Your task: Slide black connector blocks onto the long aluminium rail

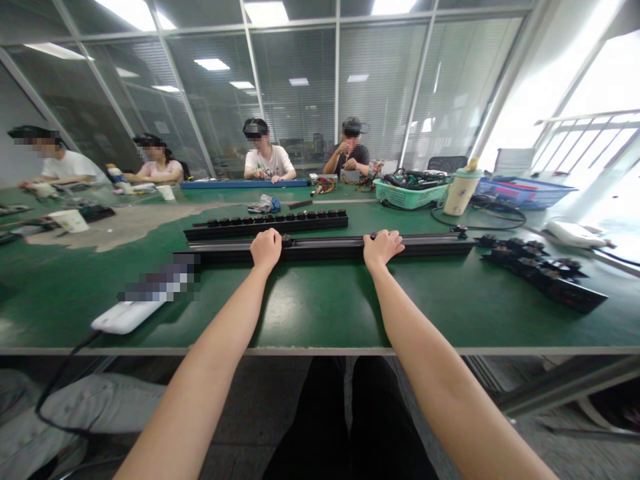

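A long black rail with a channel along its top lies crosswise on the green table in front of me. My left hand is closed over it left of its middle, the fingertips hidden behind. Farther right, my right hand grips the same rail, its fingers curled over the top edge. A small dark fitting sits in the channel beside my left hand, and another dark fitting stands near the right end. Just behind lies a second black bar with a row of round black parts along it.
Several black bracket-like parts lie at right. A white power strip is at left. Farther back stand a green basket of cables, a cream cup and a blue basket. Several people sit across the table.
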A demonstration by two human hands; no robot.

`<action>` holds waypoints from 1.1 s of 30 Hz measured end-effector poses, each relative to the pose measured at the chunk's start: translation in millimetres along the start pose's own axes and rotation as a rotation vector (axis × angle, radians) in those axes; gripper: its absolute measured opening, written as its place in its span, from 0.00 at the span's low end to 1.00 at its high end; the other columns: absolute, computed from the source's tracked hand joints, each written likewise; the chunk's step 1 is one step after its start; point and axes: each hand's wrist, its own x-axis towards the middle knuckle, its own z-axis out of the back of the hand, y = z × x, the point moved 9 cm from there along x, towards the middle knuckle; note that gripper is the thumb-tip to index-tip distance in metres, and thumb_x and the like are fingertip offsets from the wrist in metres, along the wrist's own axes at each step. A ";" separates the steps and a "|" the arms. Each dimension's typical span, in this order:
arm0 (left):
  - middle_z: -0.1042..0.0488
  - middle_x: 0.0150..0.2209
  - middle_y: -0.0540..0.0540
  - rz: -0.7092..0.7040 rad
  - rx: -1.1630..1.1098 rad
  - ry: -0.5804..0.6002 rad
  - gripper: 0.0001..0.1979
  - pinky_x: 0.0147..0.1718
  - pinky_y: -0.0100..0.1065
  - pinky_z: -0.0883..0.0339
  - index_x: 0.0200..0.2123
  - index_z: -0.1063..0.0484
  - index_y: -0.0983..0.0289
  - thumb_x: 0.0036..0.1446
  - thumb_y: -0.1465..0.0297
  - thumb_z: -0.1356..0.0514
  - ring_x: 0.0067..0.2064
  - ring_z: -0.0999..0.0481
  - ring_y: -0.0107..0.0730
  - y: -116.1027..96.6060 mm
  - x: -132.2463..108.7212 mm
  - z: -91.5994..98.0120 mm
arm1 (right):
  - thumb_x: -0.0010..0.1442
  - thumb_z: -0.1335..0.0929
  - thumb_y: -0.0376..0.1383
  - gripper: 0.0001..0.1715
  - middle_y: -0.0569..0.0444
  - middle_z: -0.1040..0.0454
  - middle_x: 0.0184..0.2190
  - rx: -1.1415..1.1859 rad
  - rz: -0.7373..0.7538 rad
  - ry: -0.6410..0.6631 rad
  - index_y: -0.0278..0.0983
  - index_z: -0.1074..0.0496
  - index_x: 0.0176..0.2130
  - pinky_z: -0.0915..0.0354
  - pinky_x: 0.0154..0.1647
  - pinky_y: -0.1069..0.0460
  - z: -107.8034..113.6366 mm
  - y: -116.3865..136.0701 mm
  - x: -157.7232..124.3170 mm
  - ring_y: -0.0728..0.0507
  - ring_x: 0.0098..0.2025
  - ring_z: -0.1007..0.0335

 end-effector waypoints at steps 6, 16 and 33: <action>0.21 0.44 0.62 0.004 0.004 0.006 0.19 0.42 0.38 0.36 0.44 0.26 0.60 0.71 0.64 0.57 0.49 0.24 0.46 -1.5 -1.1 2.2 | 0.62 0.32 0.38 0.16 0.35 0.31 0.54 0.014 -0.048 -0.003 0.30 0.25 0.46 0.47 0.58 0.38 2.9 -6.0 2.3 0.30 0.58 0.41; 0.21 0.45 0.61 -0.001 0.012 0.007 0.19 0.43 0.37 0.36 0.45 0.25 0.60 0.71 0.65 0.56 0.50 0.24 0.45 -2.7 -1.5 3.1 | 0.61 0.31 0.38 0.15 0.35 0.31 0.54 0.029 -0.075 0.003 0.31 0.25 0.45 0.47 0.58 0.38 4.3 -8.4 3.9 0.30 0.58 0.40; 0.20 0.45 0.61 -0.010 0.002 -0.002 0.19 0.42 0.37 0.36 0.44 0.26 0.60 0.71 0.65 0.56 0.49 0.24 0.44 -3.5 -1.8 3.1 | 0.61 0.32 0.37 0.16 0.33 0.32 0.54 0.056 -0.133 -0.035 0.30 0.25 0.47 0.45 0.58 0.36 12.2 -23.6 10.1 0.28 0.58 0.39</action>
